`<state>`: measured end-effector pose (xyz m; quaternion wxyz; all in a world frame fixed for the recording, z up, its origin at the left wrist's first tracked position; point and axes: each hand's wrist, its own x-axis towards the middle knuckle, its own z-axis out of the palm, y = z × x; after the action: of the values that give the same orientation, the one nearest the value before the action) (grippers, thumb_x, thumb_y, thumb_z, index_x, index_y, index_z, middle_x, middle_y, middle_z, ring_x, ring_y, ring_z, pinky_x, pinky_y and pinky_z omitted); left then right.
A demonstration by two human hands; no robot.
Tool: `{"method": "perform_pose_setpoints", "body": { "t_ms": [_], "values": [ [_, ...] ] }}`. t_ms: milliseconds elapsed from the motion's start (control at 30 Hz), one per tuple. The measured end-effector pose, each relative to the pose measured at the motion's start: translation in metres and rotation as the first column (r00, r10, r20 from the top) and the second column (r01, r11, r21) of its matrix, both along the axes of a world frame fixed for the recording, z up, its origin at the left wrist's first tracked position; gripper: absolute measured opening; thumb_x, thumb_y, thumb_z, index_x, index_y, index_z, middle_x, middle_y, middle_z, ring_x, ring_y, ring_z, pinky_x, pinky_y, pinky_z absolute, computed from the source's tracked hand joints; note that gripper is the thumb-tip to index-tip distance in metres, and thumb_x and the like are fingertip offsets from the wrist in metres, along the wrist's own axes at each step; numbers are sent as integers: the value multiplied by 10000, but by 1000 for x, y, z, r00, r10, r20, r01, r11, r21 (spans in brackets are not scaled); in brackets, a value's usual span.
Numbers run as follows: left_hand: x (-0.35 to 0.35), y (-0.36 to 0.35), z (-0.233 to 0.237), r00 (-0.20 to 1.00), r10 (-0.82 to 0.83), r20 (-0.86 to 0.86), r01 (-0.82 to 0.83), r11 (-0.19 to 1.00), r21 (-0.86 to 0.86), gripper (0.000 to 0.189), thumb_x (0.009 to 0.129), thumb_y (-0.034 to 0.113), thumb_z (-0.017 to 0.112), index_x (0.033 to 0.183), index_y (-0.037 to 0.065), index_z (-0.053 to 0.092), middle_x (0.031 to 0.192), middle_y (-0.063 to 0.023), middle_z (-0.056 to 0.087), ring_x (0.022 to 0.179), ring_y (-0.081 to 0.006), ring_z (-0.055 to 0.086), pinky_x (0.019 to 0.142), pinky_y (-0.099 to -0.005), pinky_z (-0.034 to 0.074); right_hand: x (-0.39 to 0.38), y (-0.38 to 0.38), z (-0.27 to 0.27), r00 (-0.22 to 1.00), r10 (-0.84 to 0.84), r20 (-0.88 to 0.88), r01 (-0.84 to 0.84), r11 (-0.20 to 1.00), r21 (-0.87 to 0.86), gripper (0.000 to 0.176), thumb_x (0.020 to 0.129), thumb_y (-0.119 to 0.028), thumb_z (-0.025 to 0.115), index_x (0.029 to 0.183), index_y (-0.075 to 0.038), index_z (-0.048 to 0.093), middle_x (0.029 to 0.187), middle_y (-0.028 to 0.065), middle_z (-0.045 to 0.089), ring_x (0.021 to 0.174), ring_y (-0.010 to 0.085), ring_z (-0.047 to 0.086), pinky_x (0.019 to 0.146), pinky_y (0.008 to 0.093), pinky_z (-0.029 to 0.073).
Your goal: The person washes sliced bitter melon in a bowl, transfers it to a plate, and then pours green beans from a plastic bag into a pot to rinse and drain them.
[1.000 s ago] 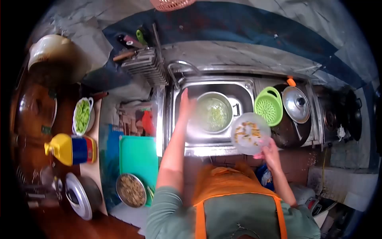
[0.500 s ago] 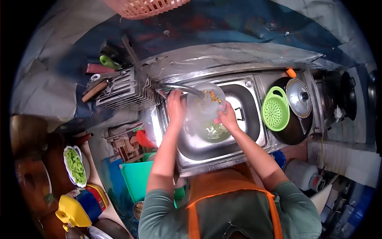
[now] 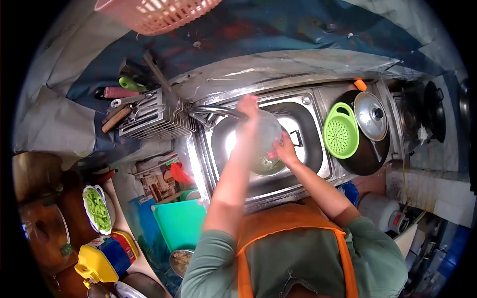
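R hand (image 3: 285, 150) w/ fingers pinching bowl (image 3: 269, 128), L hand (image 3: 248, 106) motion-blurred, fingers' pose unclear.

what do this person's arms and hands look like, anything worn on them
Short grey-green sleeves leave the forearms bare. Neither the left hand, which is blurred, nor the right hand shows a glove, and no watch or bracelet can be made out.

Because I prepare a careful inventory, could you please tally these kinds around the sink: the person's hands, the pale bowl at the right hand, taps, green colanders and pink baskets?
Hands: 2 (left hand, blurred; right hand)
Pale bowl: 1
Tap: 1
Green colander: 1
Pink basket: 1
Total: 6
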<state>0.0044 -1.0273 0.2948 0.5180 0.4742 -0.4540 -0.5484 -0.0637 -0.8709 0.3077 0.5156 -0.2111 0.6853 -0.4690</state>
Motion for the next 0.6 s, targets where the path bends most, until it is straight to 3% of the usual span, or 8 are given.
{"method": "perform_pose_setpoints", "body": {
  "t_ms": [100, 233, 333, 400, 433, 467, 567, 600],
  "values": [
    [16, 27, 42, 924, 245, -295, -184, 958, 222, 293, 976, 315, 446, 988, 56, 582, 832, -35, 594, 729, -109, 558, 613, -270, 458, -2, -2, -7, 1000, 2, -28, -3, 999, -35, 519, 837, 46, 468, 1329, 53, 302, 1143, 226, 538, 609, 277, 677, 496, 321, 577],
    [81, 20, -8, 754, 582, -306, -301, 719, 626, 313, 988, 223, 404, 1204, 8, 477, 1114, -141, 552, 1032, -243, 563, 952, -402, 477, -6, 0, 8, 999, 32, 8, -31, 998, -63, 503, 839, 42, 458, 1320, 56, 309, 1062, 219, 572, 587, 267, 669, 486, 321, 577],
    [110, 0, -30, 691, 548, -471, -75, 703, 708, 280, 966, 194, 458, 1148, -18, 474, 1149, -155, 510, 1066, -273, 520, 988, -438, 437, -8, 3, 12, 998, 41, 57, -37, 997, -70, 486, 842, 42, 450, 1311, 59, 321, 1026, 228, 581, 583, 257, 665, 477, 318, 574],
    [122, -7, -43, 619, 430, -657, 38, 820, 571, 155, 881, 90, 495, 921, -35, 576, 878, -152, 603, 869, -287, 608, 833, -409, 520, -13, 7, 6, 994, 49, 98, -39, 994, -102, 473, 846, 42, 443, 1304, 61, 327, 1000, 234, 586, 581, 253, 663, 470, 316, 572],
    [139, -20, -52, 370, 357, -858, 343, 806, 483, 123, 829, 70, 505, 813, -28, 577, 755, -128, 610, 738, -281, 621, 740, -409, 538, -19, 11, 7, 994, 35, 101, -25, 994, -107, 458, 854, 32, 440, 1299, 60, 335, 978, 227, 591, 587, 251, 665, 484, 318, 575],
    [145, -22, -39, 516, 296, -804, 322, 803, 502, 95, 808, 51, 488, 798, -13, 557, 727, -113, 611, 689, -260, 615, 697, -405, 541, -22, 17, 18, 993, 31, 118, -18, 993, -113, 443, 863, 23, 437, 1294, 59, 344, 957, 219, 596, 592, 249, 668, 497, 320, 578],
    [165, -60, -41, 318, 490, -812, 347, 737, 580, 535, 846, 39, 398, 1311, -201, 290, 1313, -359, 412, 1197, -459, 468, 1010, -525, 418, -42, 45, 79, 988, 12, 156, 7, 993, -118, 401, 888, -6, 427, 1280, 56, 369, 891, 198, 610, 609, 244, 674, 538, 325, 588],
    [156, -64, -40, 315, 494, -811, 344, 737, 582, 509, 856, 33, 386, 1303, -197, 306, 1316, -355, 415, 1204, -459, 462, 1017, -528, 413, -57, 58, 109, 995, 38, 97, -27, 994, -105, 394, 891, -16, 432, 1276, 49, 380, 873, 192, 615, 611, 243, 674, 537, 321, 586]
  ]
}}
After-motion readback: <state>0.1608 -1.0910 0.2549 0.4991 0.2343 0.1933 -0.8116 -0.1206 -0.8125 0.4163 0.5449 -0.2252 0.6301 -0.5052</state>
